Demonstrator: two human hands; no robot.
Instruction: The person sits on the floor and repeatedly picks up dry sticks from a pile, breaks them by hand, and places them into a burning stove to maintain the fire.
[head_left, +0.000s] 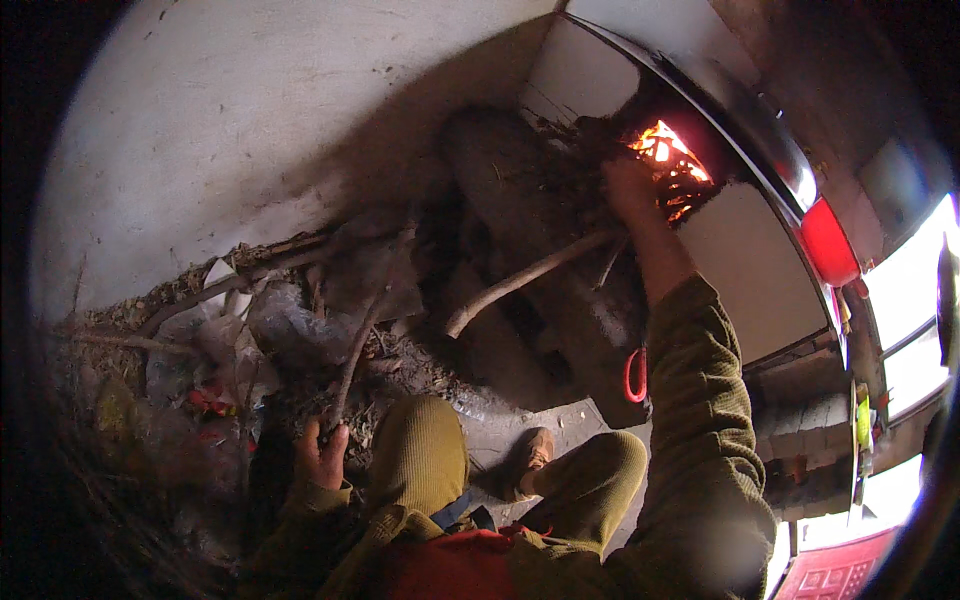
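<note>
My left hand (324, 454) grips the lower end of a thin wooden stick (361, 345), which slants up and away from me. My right hand (628, 184) reaches to the mouth of a stove, right beside the burning fire (667, 154). Its fingers are in shadow, so I cannot tell whether they hold anything. Dark twigs (574, 154) lie around that hand at the opening. A thicker branch (525, 281) runs from below my right wrist out towards me, with its pale cut end nearest my knees.
A pale stove wall (757, 259) stands right of the fire, with a red basin (829, 241) above it. Near my right forearm hangs a red looped handle (636, 375). Plastic bags (292, 315), sticks and litter cover the floor at left, against a whitish wall (225, 135).
</note>
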